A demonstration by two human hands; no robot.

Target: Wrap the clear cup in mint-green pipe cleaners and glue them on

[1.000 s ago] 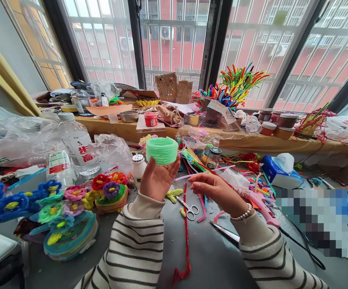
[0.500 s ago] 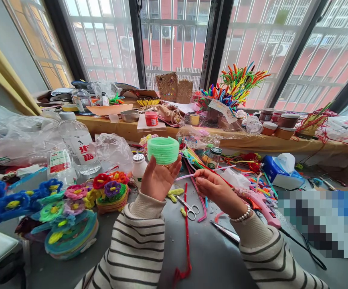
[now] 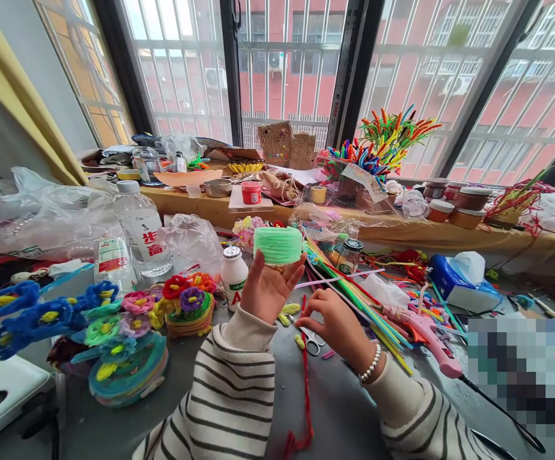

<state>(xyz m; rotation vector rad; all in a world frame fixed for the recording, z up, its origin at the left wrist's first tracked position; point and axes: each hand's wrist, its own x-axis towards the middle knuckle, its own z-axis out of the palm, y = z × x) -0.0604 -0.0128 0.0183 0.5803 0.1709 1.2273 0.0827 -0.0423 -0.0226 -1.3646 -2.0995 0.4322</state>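
Observation:
My left hand (image 3: 268, 289) is raised above the table with its fingertips closed round a mint-green ring of coiled pipe cleaner (image 3: 278, 245). Lower down, my right hand (image 3: 334, 322) pinches a pale pink pipe cleaner (image 3: 339, 277) that runs up and to the right from the fingers. Small scissors (image 3: 312, 340) lie on the grey table (image 3: 339, 409) just under that hand. A long red pipe cleaner (image 3: 307, 390) stretches from the scissors toward me. Both arms wear striped sleeves, and a bead bracelet circles the right wrist.
Finished pipe-cleaner flowers (image 3: 114, 332) fill the left. Two water bottles (image 3: 142, 227) and a small white bottle (image 3: 233, 275) stand behind them. A pink glue gun (image 3: 426, 335), loose pipe cleaners (image 3: 354, 287) and a tissue pack (image 3: 462, 281) lie to the right. The wooden sill (image 3: 306, 214) is crowded with jars.
My right hand has dropped toward the scissors, still holding the pink pipe cleaner. The left hand holds the green ring about where it was. The camera shifted slightly.

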